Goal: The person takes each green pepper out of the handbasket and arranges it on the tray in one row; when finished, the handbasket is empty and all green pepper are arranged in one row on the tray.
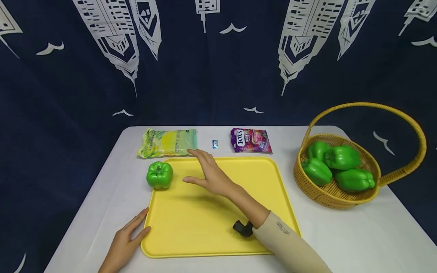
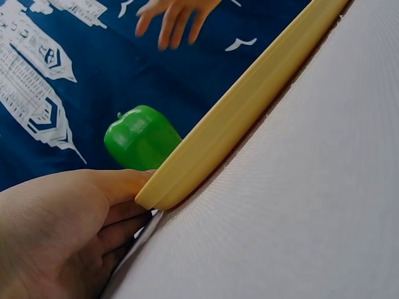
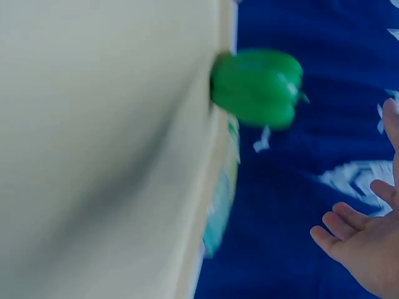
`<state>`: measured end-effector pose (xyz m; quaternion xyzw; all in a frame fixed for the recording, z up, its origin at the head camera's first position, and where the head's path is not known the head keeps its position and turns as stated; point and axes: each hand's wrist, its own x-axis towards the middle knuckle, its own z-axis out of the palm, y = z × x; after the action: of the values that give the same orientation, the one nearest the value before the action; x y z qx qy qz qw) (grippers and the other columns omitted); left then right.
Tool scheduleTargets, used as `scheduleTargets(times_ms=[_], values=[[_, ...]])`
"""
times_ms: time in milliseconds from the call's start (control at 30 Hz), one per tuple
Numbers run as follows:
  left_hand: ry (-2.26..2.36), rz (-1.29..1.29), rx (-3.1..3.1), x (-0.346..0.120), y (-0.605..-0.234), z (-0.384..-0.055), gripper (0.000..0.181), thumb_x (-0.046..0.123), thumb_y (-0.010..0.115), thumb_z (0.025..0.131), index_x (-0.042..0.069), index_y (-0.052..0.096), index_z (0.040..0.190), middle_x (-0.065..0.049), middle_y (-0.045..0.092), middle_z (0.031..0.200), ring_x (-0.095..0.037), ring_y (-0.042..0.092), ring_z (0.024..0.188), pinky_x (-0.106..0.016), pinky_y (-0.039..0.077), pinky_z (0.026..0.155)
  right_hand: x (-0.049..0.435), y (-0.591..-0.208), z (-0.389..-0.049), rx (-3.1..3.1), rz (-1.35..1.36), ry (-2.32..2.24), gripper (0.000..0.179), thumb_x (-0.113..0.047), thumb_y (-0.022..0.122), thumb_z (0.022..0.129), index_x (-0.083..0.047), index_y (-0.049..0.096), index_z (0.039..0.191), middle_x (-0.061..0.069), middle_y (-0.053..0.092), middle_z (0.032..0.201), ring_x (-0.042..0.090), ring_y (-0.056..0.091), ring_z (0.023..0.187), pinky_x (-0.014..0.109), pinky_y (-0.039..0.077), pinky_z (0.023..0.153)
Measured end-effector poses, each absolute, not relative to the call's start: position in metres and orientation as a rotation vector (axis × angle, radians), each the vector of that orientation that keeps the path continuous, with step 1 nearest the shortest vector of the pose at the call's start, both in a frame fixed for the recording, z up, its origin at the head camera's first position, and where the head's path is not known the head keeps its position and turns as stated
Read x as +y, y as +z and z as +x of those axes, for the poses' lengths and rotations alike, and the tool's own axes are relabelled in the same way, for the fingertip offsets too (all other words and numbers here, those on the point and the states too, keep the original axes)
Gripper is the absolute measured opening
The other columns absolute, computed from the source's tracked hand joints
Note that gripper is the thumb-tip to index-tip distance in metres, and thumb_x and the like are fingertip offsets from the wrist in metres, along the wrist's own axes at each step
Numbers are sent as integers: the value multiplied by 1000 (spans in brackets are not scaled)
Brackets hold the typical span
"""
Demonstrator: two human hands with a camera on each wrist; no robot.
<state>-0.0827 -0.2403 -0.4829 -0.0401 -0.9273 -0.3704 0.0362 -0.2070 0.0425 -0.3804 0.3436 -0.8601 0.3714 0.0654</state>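
Observation:
A yellow tray (image 1: 218,242) lies on the white table, and a green bell pepper (image 1: 159,175) stands upright at its far left corner. My left hand (image 1: 124,239) touches the tray's left edge near the front corner; in the left wrist view its thumb lies along the rim (image 2: 181,171) with the fingers below. Above the tray is my right hand (image 1: 213,174), fingers spread and holding nothing, to the right of the pepper. The right wrist view shows the pepper (image 3: 257,88) apart from the spread fingers (image 3: 340,225).
A wicker basket (image 1: 315,194) with a tall handle and several green peppers stands at the right. Along the back lie a green-yellow packet (image 1: 168,143), a tiny blue packet (image 1: 215,144) and a purple Fox's candy bag (image 1: 252,140). A dark patterned curtain (image 1: 205,91) hangs behind.

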Motion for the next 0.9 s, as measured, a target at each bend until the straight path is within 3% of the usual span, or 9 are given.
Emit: scheduleTargets(times_ms=[200, 567, 767, 900], values=[[-1169, -104, -2857, -242, -484, -81, 59, 41, 59, 88, 15, 44, 139, -10, 43, 140, -32, 39, 127, -48, 33, 100, 114, -370, -204, -2540, 910, 1111, 72, -40, 68, 83, -16, 33, 141, 2, 38, 141, 20, 31, 130, 49, 29, 105], [-1139, -133, -2829, -240, -483, -82, 57, 37, 61, 88, 14, 46, 138, -10, 45, 138, -30, 41, 126, -44, 33, 99, 275, -359, -182, -2404, 535, 916, 64, -8, 80, 71, -10, 53, 129, 11, 50, 130, 31, 40, 122, 55, 32, 98], [-1149, -126, -2827, -240, -484, -82, 57, 37, 61, 88, 15, 45, 138, -10, 45, 138, -31, 41, 126, -46, 34, 99, 352, -361, -180, -2478, 350, 745, 68, -12, 81, 71, -6, 49, 130, 21, 44, 133, 42, 33, 124, 63, 22, 100], [-1142, -134, -2825, -240, -484, -82, 57, 37, 61, 88, 15, 45, 138, -10, 45, 138, -31, 41, 126, -46, 34, 98, 393, -366, -184, -2584, 304, 636, 76, -17, 79, 74, -5, 40, 138, 23, 31, 142, 46, 21, 130, 66, 13, 102]])
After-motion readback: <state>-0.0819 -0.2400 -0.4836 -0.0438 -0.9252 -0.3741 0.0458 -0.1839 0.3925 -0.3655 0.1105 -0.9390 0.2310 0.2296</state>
